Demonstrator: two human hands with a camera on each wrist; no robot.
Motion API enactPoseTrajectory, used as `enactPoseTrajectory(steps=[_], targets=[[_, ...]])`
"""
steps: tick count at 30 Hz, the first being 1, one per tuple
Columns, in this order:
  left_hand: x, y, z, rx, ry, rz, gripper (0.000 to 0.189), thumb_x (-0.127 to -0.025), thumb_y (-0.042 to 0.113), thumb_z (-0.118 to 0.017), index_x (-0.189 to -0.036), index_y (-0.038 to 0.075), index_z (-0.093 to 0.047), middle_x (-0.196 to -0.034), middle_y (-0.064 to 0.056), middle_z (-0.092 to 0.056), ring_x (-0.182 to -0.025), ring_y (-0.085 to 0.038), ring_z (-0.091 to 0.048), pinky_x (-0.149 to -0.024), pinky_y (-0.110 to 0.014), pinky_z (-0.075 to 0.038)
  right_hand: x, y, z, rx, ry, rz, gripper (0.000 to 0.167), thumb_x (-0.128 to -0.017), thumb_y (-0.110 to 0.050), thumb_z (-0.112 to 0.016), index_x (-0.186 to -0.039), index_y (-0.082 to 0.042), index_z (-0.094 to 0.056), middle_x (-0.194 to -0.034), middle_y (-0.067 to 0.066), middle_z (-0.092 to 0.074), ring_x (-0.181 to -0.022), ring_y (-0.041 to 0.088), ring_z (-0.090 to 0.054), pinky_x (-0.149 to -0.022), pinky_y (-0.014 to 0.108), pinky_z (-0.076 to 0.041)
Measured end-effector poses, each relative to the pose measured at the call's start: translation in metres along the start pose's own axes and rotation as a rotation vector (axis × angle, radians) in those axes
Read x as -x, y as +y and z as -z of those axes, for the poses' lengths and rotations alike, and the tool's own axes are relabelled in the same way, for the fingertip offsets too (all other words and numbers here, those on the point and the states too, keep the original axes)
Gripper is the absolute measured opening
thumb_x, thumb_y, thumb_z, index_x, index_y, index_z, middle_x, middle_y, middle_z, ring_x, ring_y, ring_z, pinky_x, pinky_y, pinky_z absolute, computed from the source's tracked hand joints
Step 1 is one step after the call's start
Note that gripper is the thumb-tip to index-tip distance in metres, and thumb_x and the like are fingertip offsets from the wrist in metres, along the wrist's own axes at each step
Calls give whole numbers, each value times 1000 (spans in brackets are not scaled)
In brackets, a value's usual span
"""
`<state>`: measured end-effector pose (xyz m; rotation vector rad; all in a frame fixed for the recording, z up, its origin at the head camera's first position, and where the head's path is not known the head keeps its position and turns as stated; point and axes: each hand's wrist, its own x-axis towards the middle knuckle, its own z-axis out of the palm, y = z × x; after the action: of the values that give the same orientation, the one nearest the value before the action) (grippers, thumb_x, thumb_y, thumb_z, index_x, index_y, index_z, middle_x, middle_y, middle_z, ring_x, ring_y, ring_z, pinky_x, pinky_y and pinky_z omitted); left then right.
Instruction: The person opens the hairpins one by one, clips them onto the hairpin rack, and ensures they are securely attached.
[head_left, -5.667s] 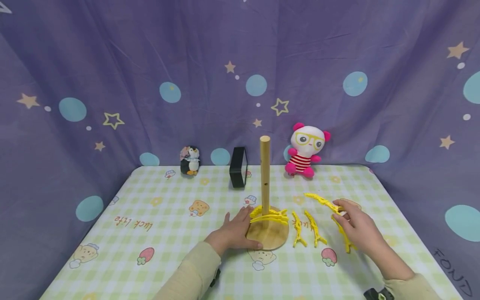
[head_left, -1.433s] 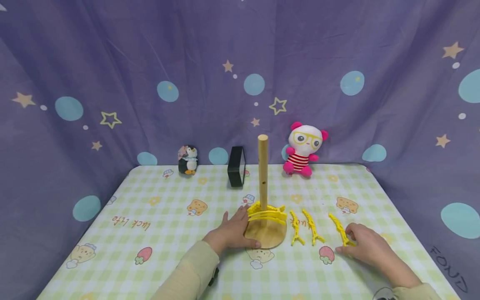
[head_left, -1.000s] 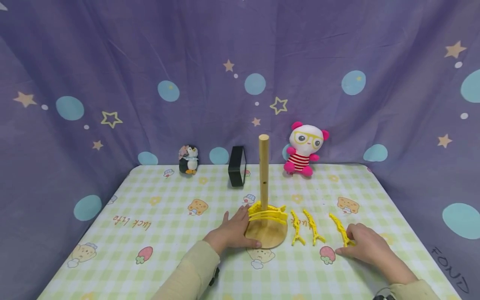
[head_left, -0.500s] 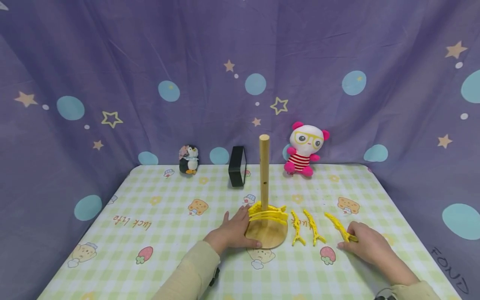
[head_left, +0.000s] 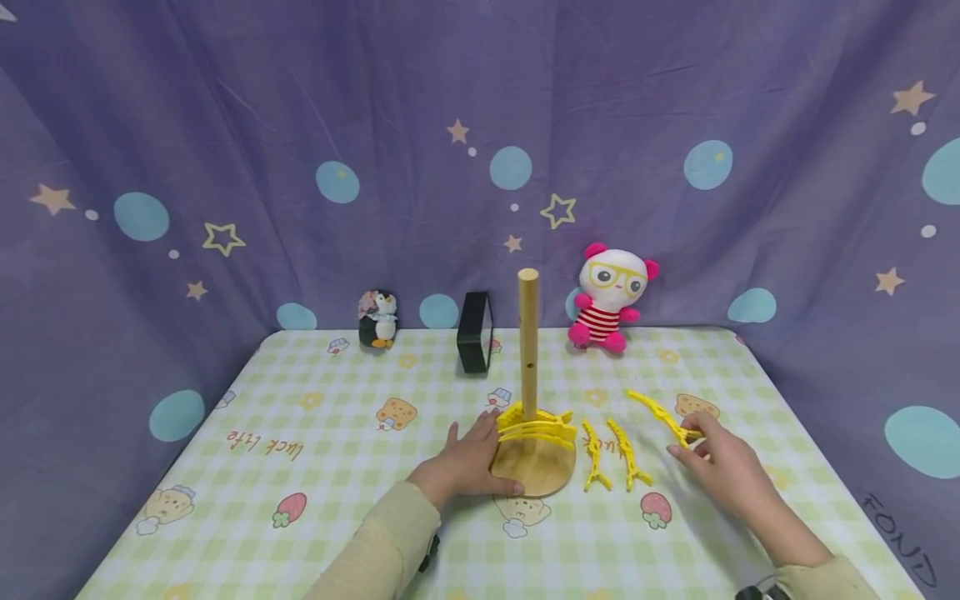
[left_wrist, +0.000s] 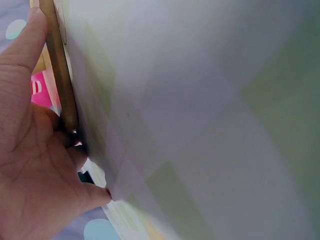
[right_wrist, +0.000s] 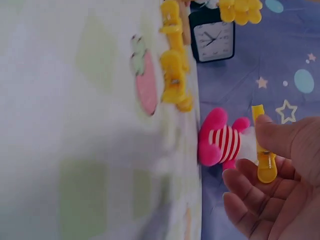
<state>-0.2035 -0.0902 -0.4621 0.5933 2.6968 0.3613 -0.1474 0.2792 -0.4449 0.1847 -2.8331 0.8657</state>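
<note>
My right hand (head_left: 723,467) pinches a yellow hair clip (head_left: 656,408) by its handle end, raised above the table, with the tip pointing away to the left. In the right wrist view the thumb and fingers close on this clip (right_wrist: 266,167). My left hand (head_left: 468,467) grips the left rim of a wooden stand's round base (head_left: 536,477), thumb at the front; in the left wrist view the thumb lies along that edge (left_wrist: 64,75). Several yellow clips (head_left: 536,431) rest around the foot of the upright post (head_left: 528,350). Two more hair clips (head_left: 628,454) lie right of the base.
A black clock (head_left: 474,333) stands behind the post. At the table's back edge sit a penguin figure (head_left: 378,319) on the left and a pink and white plush bear (head_left: 609,300) on the right. A checked cloth (head_left: 360,375) covers the table; a purple curtain hangs behind.
Since 5.7 seconds ago, another clip has joined those on the stand. In the last half second my right hand has lifted the rightmost clip off the table. My left hand has stayed put.
</note>
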Motion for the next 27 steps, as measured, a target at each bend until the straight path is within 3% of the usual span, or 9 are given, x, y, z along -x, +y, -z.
enactPoseTrajectory(steps=[8, 17, 27], targets=[[0, 0, 0, 6, -1, 8, 115, -75, 74, -64, -157, 9, -17, -164, -3, -6, -149, -20, -6, -115, -58, -3, -6, -27, 4, -9, 39, 125, 38, -95, -16, -64, -128, 2, -57, -121, 21, -61, -91, 28, -62, -72, 43, -52], [-1, -1, 0, 6, -4, 10, 114, -75, 74, -64, -157, 9, -17, -164, -3, -5, -150, -20, -5, -115, -58, -2, -13, -56, 1, 32, 98, 295, 36, -91, -8, -67, -127, -2, -62, -108, 10, -66, -88, 24, -64, -72, 43, -53], [0, 1, 1, 13, -11, 12, 113, -76, 71, -65, -157, 9, -17, -164, -3, -5, -150, -21, -5, -116, -58, -2, -24, -72, -10, 81, 190, 407, 41, -84, -3, -73, -124, -8, -67, -103, 4, -72, -92, 24, -69, -76, 44, -56]])
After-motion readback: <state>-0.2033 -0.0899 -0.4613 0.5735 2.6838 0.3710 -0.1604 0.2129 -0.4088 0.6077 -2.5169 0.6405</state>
